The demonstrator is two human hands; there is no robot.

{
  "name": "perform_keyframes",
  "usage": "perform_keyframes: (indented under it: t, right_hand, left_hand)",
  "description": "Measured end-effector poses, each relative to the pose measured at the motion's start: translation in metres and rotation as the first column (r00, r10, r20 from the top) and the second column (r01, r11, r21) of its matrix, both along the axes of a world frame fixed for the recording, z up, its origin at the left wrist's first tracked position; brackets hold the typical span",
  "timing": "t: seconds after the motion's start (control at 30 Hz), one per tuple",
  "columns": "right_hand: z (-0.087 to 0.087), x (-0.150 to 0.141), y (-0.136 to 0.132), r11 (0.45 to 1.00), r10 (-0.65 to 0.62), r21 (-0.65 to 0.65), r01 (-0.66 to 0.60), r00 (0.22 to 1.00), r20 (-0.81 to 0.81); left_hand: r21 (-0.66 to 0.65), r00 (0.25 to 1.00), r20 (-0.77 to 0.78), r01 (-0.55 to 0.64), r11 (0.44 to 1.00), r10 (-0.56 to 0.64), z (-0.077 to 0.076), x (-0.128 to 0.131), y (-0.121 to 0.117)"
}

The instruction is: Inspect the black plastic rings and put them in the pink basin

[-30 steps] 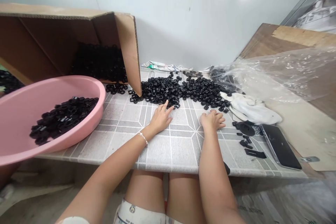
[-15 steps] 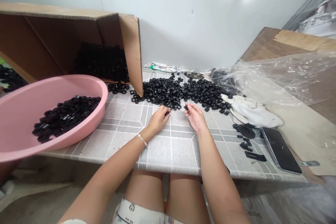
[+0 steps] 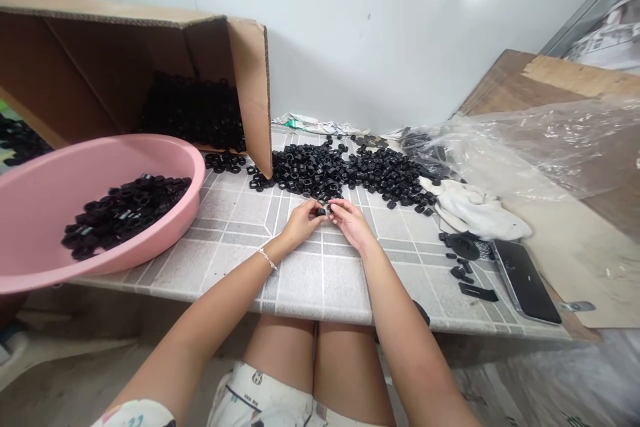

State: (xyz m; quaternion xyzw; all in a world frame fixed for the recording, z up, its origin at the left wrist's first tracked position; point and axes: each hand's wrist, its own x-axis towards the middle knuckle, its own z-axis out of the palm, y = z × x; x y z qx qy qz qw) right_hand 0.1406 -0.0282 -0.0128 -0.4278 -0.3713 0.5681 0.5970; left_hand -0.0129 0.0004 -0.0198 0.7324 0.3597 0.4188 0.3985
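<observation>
My left hand (image 3: pixel 301 222) and my right hand (image 3: pixel 350 221) meet fingertip to fingertip on the tiled table (image 3: pixel 320 280). Each pinches a small black ring part (image 3: pixel 323 211), and the two parts are held together between them. Just beyond my fingers lies a wide pile of black ring parts (image 3: pixel 345 173). A thin bracelet sits on my left wrist.
A pink basin (image 3: pixel 45 213) partly filled with black parts overhangs the table's left edge. A cardboard box (image 3: pixel 150 80) on its side holds more parts. At the right lie a white cloth (image 3: pixel 475 210), a phone (image 3: pixel 525 280), loose black pieces and a clear plastic bag (image 3: pixel 540 140).
My right hand moved left from the table's right side, picked up a black part and met my left hand. My left hand curled from flat to a pinch on a part.
</observation>
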Motion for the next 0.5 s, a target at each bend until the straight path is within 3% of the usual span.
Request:
perform_keyframes:
  t: [0.17,0.3,0.5]
  right_hand:
    - [-0.0018,-0.0001,0.0022,0.999,-0.024,0.049,0.022,0.999,0.037]
    - [-0.0028,0.0010,0.0020,0.999,-0.006,0.049,0.003,0.998,0.062]
    - [0.0019,-0.0008,-0.0014,0.997,-0.014,0.075,0.012,0.999,0.036]
  left_hand:
    - [-0.023,0.998,0.038,0.055,0.998,-0.055,-0.0001,-0.0012,0.0010]
    - [-0.124,0.989,0.088,0.132,0.983,-0.121,0.0008,-0.0015,0.0001]
    - [-0.133,0.997,0.073,0.033,0.991,-0.024,0.0012,-0.0004,0.0000]
